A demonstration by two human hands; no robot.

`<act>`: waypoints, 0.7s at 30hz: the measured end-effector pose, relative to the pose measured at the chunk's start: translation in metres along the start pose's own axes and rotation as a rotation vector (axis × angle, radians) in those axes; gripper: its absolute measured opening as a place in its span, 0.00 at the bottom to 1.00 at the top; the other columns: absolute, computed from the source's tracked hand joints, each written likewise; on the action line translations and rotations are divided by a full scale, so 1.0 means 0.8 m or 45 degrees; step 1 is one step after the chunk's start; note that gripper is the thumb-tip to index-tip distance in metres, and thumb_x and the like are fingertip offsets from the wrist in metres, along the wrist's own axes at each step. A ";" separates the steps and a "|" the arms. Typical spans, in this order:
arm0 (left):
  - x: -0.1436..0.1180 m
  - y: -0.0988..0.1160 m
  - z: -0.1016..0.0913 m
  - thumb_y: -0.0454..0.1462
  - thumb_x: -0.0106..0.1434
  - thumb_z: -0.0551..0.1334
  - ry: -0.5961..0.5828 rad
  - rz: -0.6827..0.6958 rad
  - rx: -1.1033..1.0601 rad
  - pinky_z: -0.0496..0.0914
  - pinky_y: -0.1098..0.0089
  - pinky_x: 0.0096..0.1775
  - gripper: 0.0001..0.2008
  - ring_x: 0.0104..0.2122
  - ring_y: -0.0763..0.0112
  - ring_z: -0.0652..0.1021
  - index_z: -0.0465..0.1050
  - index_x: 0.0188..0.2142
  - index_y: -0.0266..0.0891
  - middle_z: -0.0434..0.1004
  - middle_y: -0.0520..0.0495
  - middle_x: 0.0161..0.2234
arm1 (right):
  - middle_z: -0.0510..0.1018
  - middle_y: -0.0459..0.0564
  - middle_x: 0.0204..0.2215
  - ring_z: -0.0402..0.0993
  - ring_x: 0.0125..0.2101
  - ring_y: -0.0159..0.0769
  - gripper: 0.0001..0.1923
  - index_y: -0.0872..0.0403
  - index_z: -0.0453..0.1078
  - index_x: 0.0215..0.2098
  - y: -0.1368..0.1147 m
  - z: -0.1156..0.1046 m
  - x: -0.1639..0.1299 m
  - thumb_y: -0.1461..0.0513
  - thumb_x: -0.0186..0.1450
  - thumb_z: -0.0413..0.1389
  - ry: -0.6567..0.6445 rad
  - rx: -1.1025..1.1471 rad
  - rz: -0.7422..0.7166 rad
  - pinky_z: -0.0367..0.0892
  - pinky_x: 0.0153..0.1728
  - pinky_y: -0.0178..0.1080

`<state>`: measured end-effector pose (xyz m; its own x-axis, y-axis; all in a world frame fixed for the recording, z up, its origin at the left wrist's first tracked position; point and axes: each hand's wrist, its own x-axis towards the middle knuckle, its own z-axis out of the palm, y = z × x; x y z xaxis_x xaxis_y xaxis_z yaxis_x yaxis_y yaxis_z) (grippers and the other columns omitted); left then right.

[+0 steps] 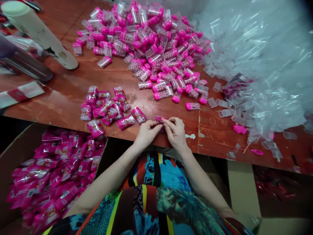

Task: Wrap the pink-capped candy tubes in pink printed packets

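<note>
both hands pinch one small pink wrapped capsule (160, 119) at the near edge of the surface (73, 94); left hand (146, 132) and right hand (175, 132) fingers closed on its ends, likely fitting the wrap. wrapped ones (107, 109) lie left, box (52, 173) below.

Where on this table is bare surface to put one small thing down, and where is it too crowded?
Bare wood lies between the white tube and the pile of pink-capped containers, and between the wrapped pink packs and the striped packet. A smaller patch lies right of the right hand. The clear sleeves crowd the right side.
</note>
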<state>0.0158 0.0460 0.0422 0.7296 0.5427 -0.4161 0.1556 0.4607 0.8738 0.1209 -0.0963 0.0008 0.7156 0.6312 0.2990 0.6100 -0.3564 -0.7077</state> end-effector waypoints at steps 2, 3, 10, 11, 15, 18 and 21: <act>0.002 -0.003 0.005 0.38 0.64 0.82 -0.103 -0.032 -0.019 0.56 0.75 0.24 0.18 0.20 0.77 0.65 0.77 0.24 0.41 0.69 0.55 0.20 | 0.84 0.53 0.49 0.77 0.53 0.51 0.18 0.41 0.87 0.63 -0.006 -0.005 0.000 0.50 0.81 0.62 0.024 0.282 0.123 0.74 0.62 0.57; 0.003 -0.004 0.007 0.41 0.65 0.82 -0.156 -0.055 -0.044 0.54 0.74 0.24 0.21 0.19 0.78 0.63 0.75 0.23 0.41 0.66 0.56 0.18 | 0.84 0.52 0.49 0.78 0.51 0.49 0.19 0.42 0.85 0.65 -0.008 -0.006 0.000 0.48 0.80 0.63 0.053 0.421 0.204 0.76 0.60 0.55; 0.008 -0.011 0.017 0.51 0.63 0.84 -0.278 -0.206 -0.156 0.47 0.73 0.23 0.23 0.15 0.80 0.61 0.80 0.29 0.39 0.65 0.57 0.16 | 0.81 0.45 0.36 0.78 0.37 0.39 0.17 0.47 0.81 0.57 -0.011 -0.011 0.002 0.49 0.75 0.68 0.116 0.728 0.368 0.78 0.44 0.43; 0.011 -0.010 0.017 0.51 0.63 0.85 -0.279 -0.201 -0.184 0.48 0.73 0.23 0.23 0.15 0.80 0.61 0.81 0.30 0.38 0.65 0.57 0.16 | 0.82 0.45 0.36 0.79 0.37 0.39 0.16 0.47 0.80 0.55 -0.010 -0.011 0.001 0.49 0.75 0.68 0.085 0.731 0.355 0.78 0.43 0.42; 0.020 -0.012 0.018 0.52 0.55 0.88 -0.300 -0.192 -0.264 0.50 0.74 0.23 0.26 0.16 0.81 0.61 0.79 0.29 0.38 0.65 0.57 0.16 | 0.84 0.46 0.38 0.81 0.38 0.40 0.10 0.47 0.78 0.51 -0.004 -0.010 -0.003 0.52 0.77 0.63 0.055 0.644 0.294 0.78 0.44 0.42; 0.025 -0.017 0.021 0.54 0.48 0.89 -0.295 -0.214 -0.260 0.49 0.73 0.22 0.29 0.16 0.81 0.60 0.76 0.25 0.39 0.63 0.57 0.15 | 0.85 0.47 0.38 0.83 0.38 0.40 0.07 0.48 0.78 0.50 0.000 -0.012 -0.005 0.56 0.78 0.59 0.072 0.495 0.210 0.79 0.43 0.42; 0.025 -0.021 0.029 0.54 0.46 0.89 -0.236 -0.197 -0.230 0.48 0.72 0.22 0.31 0.16 0.80 0.60 0.72 0.21 0.40 0.62 0.56 0.14 | 0.87 0.49 0.40 0.84 0.39 0.41 0.09 0.48 0.78 0.50 0.004 -0.013 -0.008 0.59 0.79 0.56 0.122 0.344 0.109 0.80 0.43 0.42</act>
<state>0.0432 0.0329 0.0249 0.8181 0.3268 -0.4732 0.1655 0.6542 0.7380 0.1216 -0.1089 0.0037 0.7973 0.5342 0.2810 0.4427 -0.2012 -0.8738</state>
